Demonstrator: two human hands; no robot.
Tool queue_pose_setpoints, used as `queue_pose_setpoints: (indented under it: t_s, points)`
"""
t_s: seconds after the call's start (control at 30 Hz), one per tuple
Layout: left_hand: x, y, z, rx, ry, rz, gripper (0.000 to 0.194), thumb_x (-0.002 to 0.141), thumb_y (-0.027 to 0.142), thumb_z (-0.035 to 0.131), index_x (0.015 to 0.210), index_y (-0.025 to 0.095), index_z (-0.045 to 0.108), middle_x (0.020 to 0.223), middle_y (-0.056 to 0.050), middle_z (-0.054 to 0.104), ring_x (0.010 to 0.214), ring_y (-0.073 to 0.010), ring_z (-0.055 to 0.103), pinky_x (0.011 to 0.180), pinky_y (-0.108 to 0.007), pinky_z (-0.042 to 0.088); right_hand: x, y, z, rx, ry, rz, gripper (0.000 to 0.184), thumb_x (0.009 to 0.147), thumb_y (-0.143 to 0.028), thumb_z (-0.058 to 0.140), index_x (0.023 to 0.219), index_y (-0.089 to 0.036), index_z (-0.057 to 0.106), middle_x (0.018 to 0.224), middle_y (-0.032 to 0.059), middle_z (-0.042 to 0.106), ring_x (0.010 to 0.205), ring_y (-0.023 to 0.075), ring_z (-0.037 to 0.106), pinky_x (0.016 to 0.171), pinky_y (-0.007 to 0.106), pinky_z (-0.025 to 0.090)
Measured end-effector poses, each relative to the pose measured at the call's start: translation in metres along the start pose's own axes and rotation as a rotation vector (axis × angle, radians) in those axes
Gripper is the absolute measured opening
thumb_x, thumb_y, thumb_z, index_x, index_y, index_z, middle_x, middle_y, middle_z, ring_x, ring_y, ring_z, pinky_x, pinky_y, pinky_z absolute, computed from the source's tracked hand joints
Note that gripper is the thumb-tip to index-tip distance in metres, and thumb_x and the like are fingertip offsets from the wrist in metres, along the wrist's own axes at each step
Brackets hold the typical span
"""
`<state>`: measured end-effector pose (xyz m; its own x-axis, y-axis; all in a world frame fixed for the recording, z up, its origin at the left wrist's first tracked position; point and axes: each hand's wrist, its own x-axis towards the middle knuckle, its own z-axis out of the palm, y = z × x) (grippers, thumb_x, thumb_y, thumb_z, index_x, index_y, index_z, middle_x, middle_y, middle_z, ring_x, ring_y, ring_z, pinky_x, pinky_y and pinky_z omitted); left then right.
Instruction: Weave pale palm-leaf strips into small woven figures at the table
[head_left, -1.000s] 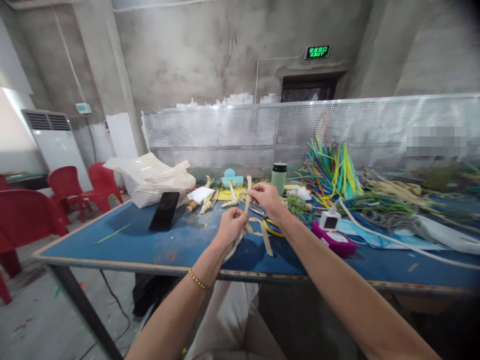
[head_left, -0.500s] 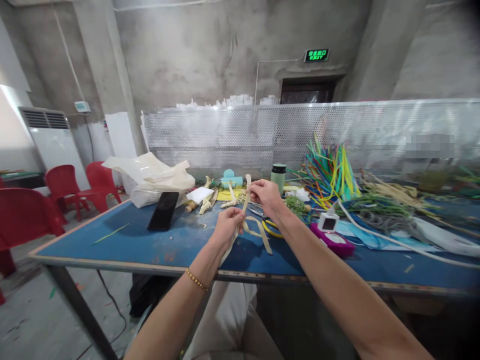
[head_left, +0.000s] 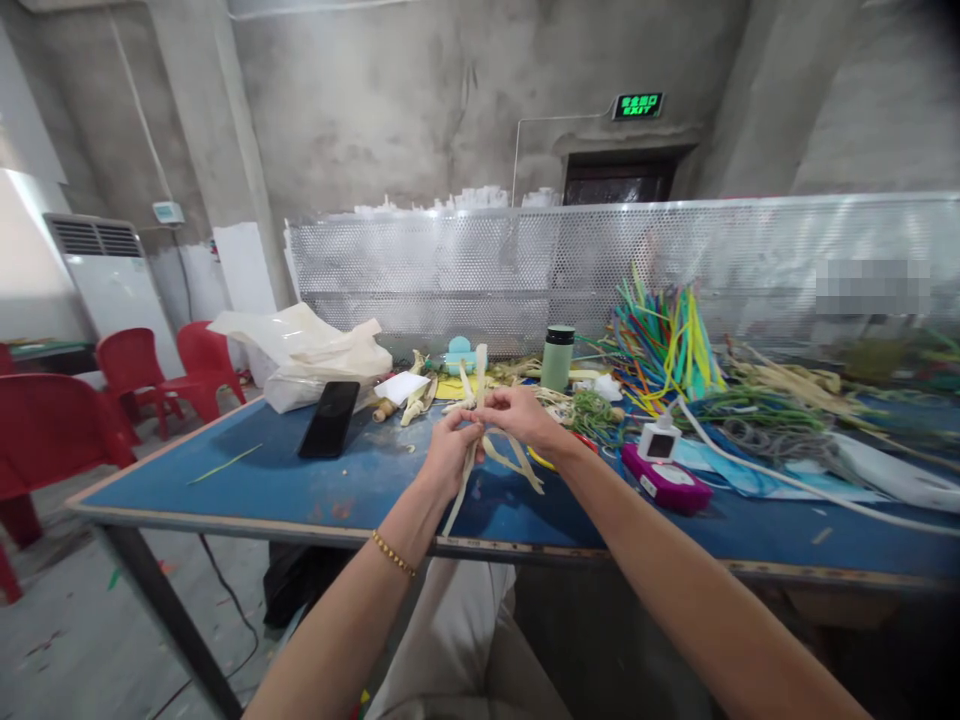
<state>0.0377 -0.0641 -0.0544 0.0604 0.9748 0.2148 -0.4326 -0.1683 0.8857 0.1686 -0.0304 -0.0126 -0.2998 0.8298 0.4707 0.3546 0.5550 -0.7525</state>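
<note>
Drawn up close to a blue table [head_left: 277, 490], likely for an easy reach with both arms stretched forward. Backed by a perforated metal screen [head_left: 420, 262], apparently to stop loose material slipping off the far side. Crowded at left rear by a crumpled plastic bag [head_left: 315, 352] and at right rear by a bundle of coloured strips [head_left: 664, 345], perhaps parked there to spare the middle for handwork. Brought together over that middle, left hand [head_left: 450, 450] nearer the body, right hand [head_left: 523, 415] just beyond, presumably for control over a short span. Flanked at left by a dark phone [head_left: 330, 418] lying flat, and backed by a green bottle [head_left: 556, 362] standing upright, probably to be handy yet out of the way. Narrowed to a thumb-and-finger pinch on each side, holding a pale strip [head_left: 481, 370] above the table, with one end upright, one tail slanting toward the front edge and another curving right; likely pinched near the crossing because of its limpness. Impossible to tell whether one length or several, with fingertips covering the crossing.
</note>
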Motion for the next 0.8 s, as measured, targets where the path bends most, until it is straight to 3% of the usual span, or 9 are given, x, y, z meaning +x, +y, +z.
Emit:
queue_pose_setpoints:
  t_s: [0.1, 0.3, 0.43, 0.67, 0.8]
  points:
    - [0.002, -0.002, -0.001, 0.042, 0.031, 0.014, 0.022, 0.061, 0.026, 0.067, 0.069, 0.019, 0.048, 0.043, 0.005, 0.050, 0.032, -0.0094, 0.044, 0.035, -0.020, 0.030, -0.002, 0.003, 0.007, -0.045, 0.009, -0.055, 0.024, 0.071, -0.031, 0.063, 0.054, -0.015, 0.056, 0.047, -0.0049, 0.047, 0.046, 0.0072, 0.040, 0.045, 0.020, 0.027]
    - [0.007, -0.005, -0.002, 0.199, 0.142, 0.124, 0.010, 0.061, 0.019, 0.061, 0.064, 0.017, 0.052, 0.046, 0.005, 0.049, 0.034, -0.0078, 0.043, 0.037, -0.021, 0.034, -0.006, 0.004, 0.012, 0.065, 0.017, 0.037, 0.009, 0.066, -0.019, 0.057, 0.061, -0.015, 0.063, 0.054, -0.0025, 0.056, 0.049, 0.0090, 0.047, 0.048, 0.020, 0.038]
    - [0.007, -0.005, -0.002, 0.216, 0.169, 0.174, 0.008, 0.062, 0.019, 0.060, 0.063, 0.016, 0.052, 0.047, 0.006, 0.049, 0.036, -0.0071, 0.044, 0.038, -0.019, 0.035, -0.007, 0.007, 0.017, 0.118, 0.040, 0.088, 0.015, 0.064, -0.013, 0.051, 0.067, -0.015, 0.066, 0.056, -0.0014, 0.059, 0.047, 0.0092, 0.050, 0.045, 0.019, 0.039]
    - [0.003, -0.002, 0.000, 0.112, 0.172, 0.146, 0.011, 0.060, 0.022, 0.062, 0.066, 0.016, 0.054, 0.050, 0.004, 0.052, 0.038, -0.0077, 0.046, 0.040, -0.020, 0.037, -0.007, 0.008, 0.019, 0.190, 0.081, 0.136, 0.010, 0.067, -0.023, 0.057, 0.062, -0.015, 0.061, 0.050, -0.0023, 0.055, 0.043, 0.0083, 0.047, 0.041, 0.019, 0.036]
    - [0.004, -0.002, -0.001, 0.141, 0.169, 0.133, 0.010, 0.060, 0.022, 0.062, 0.064, 0.015, 0.056, 0.049, 0.004, 0.052, 0.038, -0.0075, 0.045, 0.041, -0.021, 0.037, -0.007, 0.007, 0.021, 0.202, 0.121, 0.134, 0.012, 0.063, -0.025, 0.064, 0.059, -0.016, 0.057, 0.054, -0.0023, 0.057, 0.047, 0.0090, 0.050, 0.046, 0.020, 0.042]
